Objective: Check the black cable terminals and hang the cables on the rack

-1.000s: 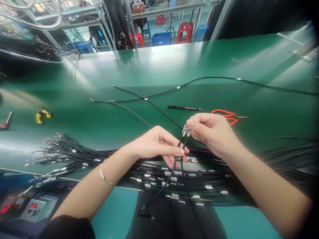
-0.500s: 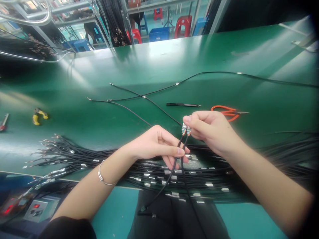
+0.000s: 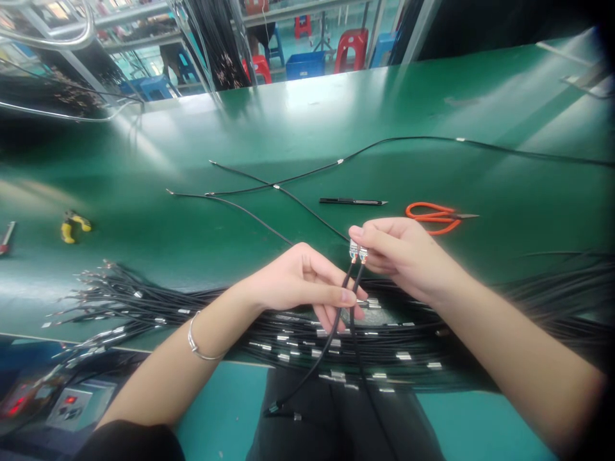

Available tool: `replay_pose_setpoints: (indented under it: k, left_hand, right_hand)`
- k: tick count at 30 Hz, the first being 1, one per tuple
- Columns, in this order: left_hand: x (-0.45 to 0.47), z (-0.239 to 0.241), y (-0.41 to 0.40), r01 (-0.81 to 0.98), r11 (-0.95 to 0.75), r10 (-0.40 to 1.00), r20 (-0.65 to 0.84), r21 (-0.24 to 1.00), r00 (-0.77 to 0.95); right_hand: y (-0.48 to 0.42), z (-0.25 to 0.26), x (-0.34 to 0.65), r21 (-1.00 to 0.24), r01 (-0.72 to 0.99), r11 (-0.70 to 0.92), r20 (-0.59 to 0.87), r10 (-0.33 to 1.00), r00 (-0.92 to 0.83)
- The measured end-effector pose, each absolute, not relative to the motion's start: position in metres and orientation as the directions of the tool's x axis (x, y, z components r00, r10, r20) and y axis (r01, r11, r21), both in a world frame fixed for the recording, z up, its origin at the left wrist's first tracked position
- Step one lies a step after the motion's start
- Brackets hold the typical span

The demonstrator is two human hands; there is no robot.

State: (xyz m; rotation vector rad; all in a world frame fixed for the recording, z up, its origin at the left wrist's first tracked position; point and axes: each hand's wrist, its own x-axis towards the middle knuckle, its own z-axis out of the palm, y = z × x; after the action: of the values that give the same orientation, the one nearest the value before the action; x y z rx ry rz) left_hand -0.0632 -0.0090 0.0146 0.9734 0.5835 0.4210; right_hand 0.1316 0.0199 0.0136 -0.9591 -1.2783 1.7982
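Two black cables rise side by side from my lap, pinched between the thumb and fingers of my left hand. Their upper ends carry small metallic connectors with coloured wires showing at the base. My right hand is closed on these connectors with thumb and forefinger, just above and right of my left hand. Below both hands a thick bundle of black cables with white labels runs along the table's near edge.
On the green table lie a craft knife, orange-handled scissors, yellow-handled cutters and loose black cables. A grey box with a red switch stands low at left. Metal racks and stools are beyond the table.
Both hands keep their hold on the two cables. My right hand and the connectors have dipped very slightly; otherwise the scene has barely shifted.
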Motion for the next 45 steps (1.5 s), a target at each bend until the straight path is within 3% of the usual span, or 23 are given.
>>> replay_pose_setpoints:
  k: [15, 23, 32, 38, 45]
  left_hand:
    - [-0.063, 0.015, -0.010, -0.081, 0.516, 0.574, -0.275, 0.852, 0.771]
    - [-0.065, 0.015, -0.008, -0.047, 0.478, 0.593, -0.283, 0.877, 0.754]
    - [-0.064, 0.014, -0.009, -0.062, 0.440, 0.598, -0.241, 0.896, 0.764]
    - [-0.069, 0.017, -0.008, -0.061, 0.321, 0.686, -0.188, 0.945, 0.703]
    - [-0.072, 0.020, -0.008, -0.084, 0.190, 0.741, -0.087, 0.978, 0.666]
  right_hand:
    - [0.023, 0.009, 0.133, -0.909, -0.142, -0.393, -0.247, 0.780, -0.575]
    - [0.019, 0.009, 0.133, -0.939, -0.252, -0.235, -0.073, 0.850, -0.521]
    - [0.018, 0.010, 0.133, -0.950, -0.219, -0.225, -0.085, 0.855, -0.512]
    - [0.017, 0.008, 0.129, -0.908, -0.236, -0.346, -0.160, 0.808, -0.567]
    - [0.010, 0.012, 0.128, -0.846, -0.097, -0.525, -0.305, 0.624, -0.719]
